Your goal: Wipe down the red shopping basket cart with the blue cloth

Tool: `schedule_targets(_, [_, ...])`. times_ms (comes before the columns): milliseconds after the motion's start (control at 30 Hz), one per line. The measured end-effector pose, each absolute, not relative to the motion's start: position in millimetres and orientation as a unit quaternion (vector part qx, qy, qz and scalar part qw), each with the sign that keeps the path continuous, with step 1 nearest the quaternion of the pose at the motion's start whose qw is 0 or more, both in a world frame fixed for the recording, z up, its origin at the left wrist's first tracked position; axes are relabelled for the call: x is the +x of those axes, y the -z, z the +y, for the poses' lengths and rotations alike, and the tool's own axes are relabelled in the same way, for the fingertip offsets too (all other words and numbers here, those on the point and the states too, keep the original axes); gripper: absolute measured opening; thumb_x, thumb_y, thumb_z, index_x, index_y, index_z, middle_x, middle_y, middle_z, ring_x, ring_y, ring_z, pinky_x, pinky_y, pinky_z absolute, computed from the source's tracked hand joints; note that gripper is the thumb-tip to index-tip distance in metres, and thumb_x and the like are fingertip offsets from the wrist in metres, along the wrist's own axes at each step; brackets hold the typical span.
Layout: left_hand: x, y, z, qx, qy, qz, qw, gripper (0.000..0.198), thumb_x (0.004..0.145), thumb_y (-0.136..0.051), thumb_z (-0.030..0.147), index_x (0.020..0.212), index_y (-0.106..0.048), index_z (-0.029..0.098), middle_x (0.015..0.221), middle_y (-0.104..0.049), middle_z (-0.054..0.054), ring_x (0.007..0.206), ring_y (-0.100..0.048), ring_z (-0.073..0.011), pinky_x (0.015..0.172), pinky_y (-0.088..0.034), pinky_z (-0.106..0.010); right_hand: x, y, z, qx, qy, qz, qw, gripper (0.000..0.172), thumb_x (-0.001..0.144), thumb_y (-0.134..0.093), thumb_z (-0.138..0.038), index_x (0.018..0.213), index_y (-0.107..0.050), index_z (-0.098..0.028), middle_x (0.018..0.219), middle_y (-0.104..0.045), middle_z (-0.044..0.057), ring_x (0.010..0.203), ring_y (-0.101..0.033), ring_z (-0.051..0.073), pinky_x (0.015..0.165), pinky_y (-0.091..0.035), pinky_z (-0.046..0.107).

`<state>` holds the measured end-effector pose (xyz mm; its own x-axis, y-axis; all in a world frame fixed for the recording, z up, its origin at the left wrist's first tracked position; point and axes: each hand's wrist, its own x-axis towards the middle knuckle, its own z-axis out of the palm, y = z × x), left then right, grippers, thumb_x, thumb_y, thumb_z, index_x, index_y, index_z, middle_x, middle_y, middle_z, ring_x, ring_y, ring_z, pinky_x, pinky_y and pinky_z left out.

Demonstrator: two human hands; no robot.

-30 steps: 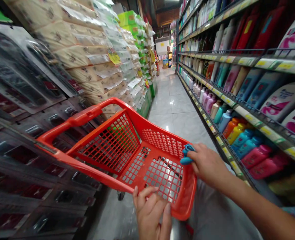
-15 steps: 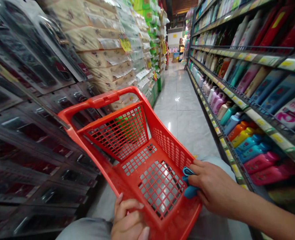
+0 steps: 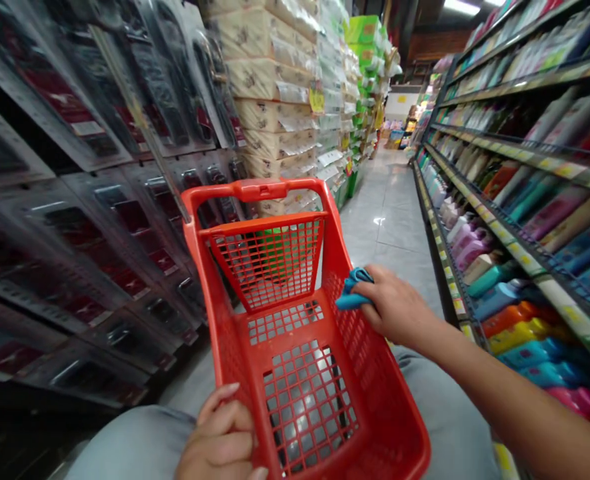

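Head view, only one you've got. Your right hand (image 3: 397, 308) is out over the basket's right side, its grip closed: fingers and thumb together, clamped on a blue cloth (image 3: 353, 290), though the material is hard to confirm at this blur. The cloth is bunched just inside the basket's right wall, at or touching the top edge; the exact contact is unclear behind the fingers. Bare right forearm (image 3: 519, 393) runs in from the lower right corner.

Your left hand (image 3: 217, 440) is at bottom centre, its grip closed around the near left wall of the red plastic shopping basket (image 3: 295, 333), fingers curled over the mesh side.

The basket sits in front of you between your thighs in light grey trousers (image 3: 439, 413), with its long axis pointing down the aisle. Its handle bar (image 3: 252, 190) is at the far end.

To the right is a shelf of pink, blue, orange and yellow bottles (image 3: 515, 320). To the left is a rack of clear blister packs (image 3: 99, 220). Beyond that are stacked wrapped paper packs (image 3: 269, 80). Tiled aisle floor (image 3: 389, 227) runs ahead.
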<state>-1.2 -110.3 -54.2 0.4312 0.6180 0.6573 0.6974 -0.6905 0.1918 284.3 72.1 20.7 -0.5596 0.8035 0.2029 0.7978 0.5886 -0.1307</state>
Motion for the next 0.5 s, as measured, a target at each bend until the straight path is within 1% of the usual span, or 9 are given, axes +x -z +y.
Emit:
schedule_targets(100, [3, 50, -109, -0.828, 0.390, -0.400, 0.057, 0.032, 0.088, -0.047, 0.011, 0.060, -0.053, 0.024, 0.049, -0.050, 0.007, 0.058, -0.051, -0.0123, 0.106, -0.043, -0.037, 254, -27, 132, -0.465, 0.053, -0.872, 0.141, 0.024, 0.091, -0.054, -0.019, 0.104, -0.074, -0.020, 0.111, -0.056, 0.010, 0.103, -0.053, 0.023, 0.082, -0.043, 0.033])
schedule_targets(167, [6, 50, -108, -0.815, 0.404, -0.412, 0.053, 0.033, 0.090, -0.047, 0.013, 0.059, -0.051, 0.023, 0.048, -0.048, 0.007, 0.055, -0.050, -0.0117, 0.101, -0.046, -0.037, 240, -28, 151, -0.469, 0.081, -0.867, 0.147, 0.024, 0.090, -0.054, -0.018, 0.103, -0.074, -0.019, 0.112, -0.057, 0.011, 0.102, -0.053, 0.023, 0.080, -0.042, 0.033])
schedule_targets(200, [7, 51, -107, -0.809, 0.408, -0.419, 0.052, 0.034, 0.091, -0.047, 0.014, 0.058, -0.050, 0.022, 0.048, -0.047, 0.006, 0.054, -0.049, -0.0114, 0.098, -0.047, -0.036, 236, -26, 151, -0.468, 0.091, -0.867, 0.141, 0.022, 0.089, -0.055, -0.018, 0.099, -0.074, -0.018, 0.110, -0.058, 0.011, 0.100, -0.053, 0.023, 0.078, -0.041, 0.033])
schedule_targets(300, [10, 50, -106, -0.799, 0.415, -0.432, 0.044, 0.038, 0.093, -0.046, 0.014, 0.056, -0.042, 0.020, 0.047, -0.043, 0.005, 0.052, -0.044, -0.0112, 0.085, -0.048, -0.033, 239, -15, 116, -0.440, 0.105, -0.887, 0.097, 0.015, 0.084, -0.059, -0.016, 0.083, -0.074, -0.017, 0.099, -0.061, 0.011, 0.092, -0.053, 0.023, 0.071, -0.039, 0.033])
schedule_targets(367, [11, 46, -105, -0.799, 0.413, -0.436, 0.028, 0.038, 0.095, -0.044, 0.014, 0.057, -0.042, 0.020, 0.047, -0.043, 0.005, 0.052, -0.042, -0.0117, 0.077, -0.047, -0.032, 249, -6, 75, -0.404, 0.095, -0.908, 0.059, 0.014, 0.079, -0.061, -0.011, 0.076, -0.072, -0.019, 0.091, -0.063, 0.009, 0.088, -0.053, 0.022, 0.069, -0.039, 0.033])
schedule_targets(433, [8, 39, -101, -0.799, 0.406, -0.444, 0.010, 0.036, 0.095, -0.045, 0.014, 0.060, -0.044, 0.020, 0.050, -0.046, 0.005, 0.053, -0.043, -0.0117, 0.075, -0.046, -0.032, 260, -2, 34, -0.383, 0.066, -0.922, 0.008, 0.014, 0.075, -0.064, -0.010, 0.074, -0.072, -0.021, 0.085, -0.065, 0.008, 0.085, -0.055, 0.022, 0.068, -0.040, 0.034])
schedule_targets(500, [2, 29, -90, -0.798, 0.389, -0.461, 0.009, 0.035, 0.096, -0.048, 0.016, 0.061, -0.048, 0.020, 0.053, -0.049, 0.005, 0.054, -0.044, -0.0112, 0.079, -0.046, -0.032, 269, -2, 3, -0.370, 0.037, -0.925, -0.074, 0.011, 0.074, -0.068, -0.014, 0.075, -0.074, -0.023, 0.086, -0.067, 0.009, 0.085, -0.058, 0.024, 0.068, -0.044, 0.036])
